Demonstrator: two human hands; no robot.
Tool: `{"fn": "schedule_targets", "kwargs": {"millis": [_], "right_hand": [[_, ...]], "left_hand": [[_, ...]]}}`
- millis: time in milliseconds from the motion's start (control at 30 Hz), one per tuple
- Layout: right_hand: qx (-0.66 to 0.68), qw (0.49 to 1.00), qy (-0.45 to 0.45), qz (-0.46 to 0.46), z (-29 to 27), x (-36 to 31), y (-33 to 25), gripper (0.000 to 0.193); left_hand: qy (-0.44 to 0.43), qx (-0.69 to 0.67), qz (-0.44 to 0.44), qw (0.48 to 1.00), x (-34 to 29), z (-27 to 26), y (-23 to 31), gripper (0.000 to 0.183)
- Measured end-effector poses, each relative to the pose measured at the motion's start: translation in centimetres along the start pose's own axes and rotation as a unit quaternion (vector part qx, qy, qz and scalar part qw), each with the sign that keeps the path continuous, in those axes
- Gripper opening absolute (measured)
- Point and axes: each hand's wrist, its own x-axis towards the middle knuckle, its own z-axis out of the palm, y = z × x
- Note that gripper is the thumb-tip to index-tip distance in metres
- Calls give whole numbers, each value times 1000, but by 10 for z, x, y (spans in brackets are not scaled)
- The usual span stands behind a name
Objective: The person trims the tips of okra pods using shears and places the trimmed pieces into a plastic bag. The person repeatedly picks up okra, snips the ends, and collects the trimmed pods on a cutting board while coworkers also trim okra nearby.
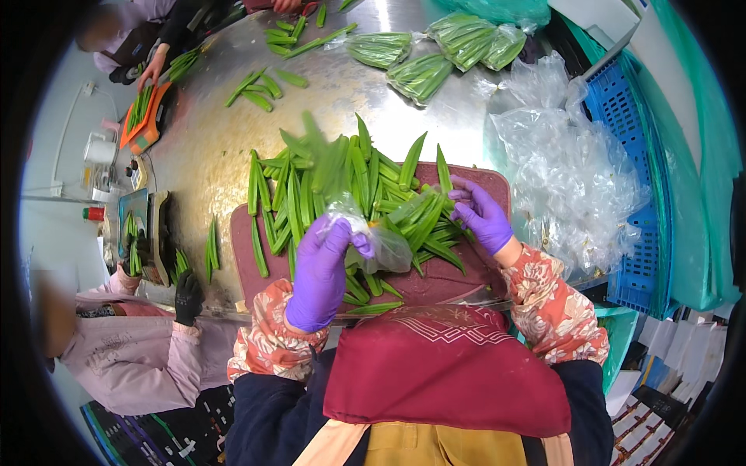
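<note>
My left hand point(322, 264), in a purple glove, is closed on a thin clear plastic bag point(392, 248), pinching its gathered part between thumb and fingers. Green okra pods lie against and behind the bag; how many are inside I cannot make out. Above that hand some green pods are smeared by motion. My right hand point(483, 215), also purple-gloved, has its fingers apart and curved beside the tips of the okra point(423, 217), at the pile's right side. The loose okra pile point(291, 206) covers much of a dark red mat point(486, 287) in front of me.
Filled okra bags point(420, 78) lie at the far side of the metal table point(202, 116). Clear plastic bags point(559, 163) heap up on the right, beside a blue crate point(625, 109). At left are an orange scale point(144, 128), another scale point(159, 233) and a co-worker's dark-gloved hand point(188, 297).
</note>
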Motion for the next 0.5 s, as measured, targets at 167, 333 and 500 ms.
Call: {"fn": "schedule_targets", "kwargs": {"millis": [167, 333, 500], "right_hand": [[-218, 971, -66, -66, 12, -21, 6, 32], [-421, 895, -147, 11, 45, -28, 14, 45], [-434, 889, -125, 76, 44, -20, 22, 44]], "left_hand": [[26, -124, -12, 992, 23, 2, -4, 20], [-13, 292, -23, 956, 51, -12, -20, 22], [-91, 683, 178, 702, 26, -54, -25, 55]]}}
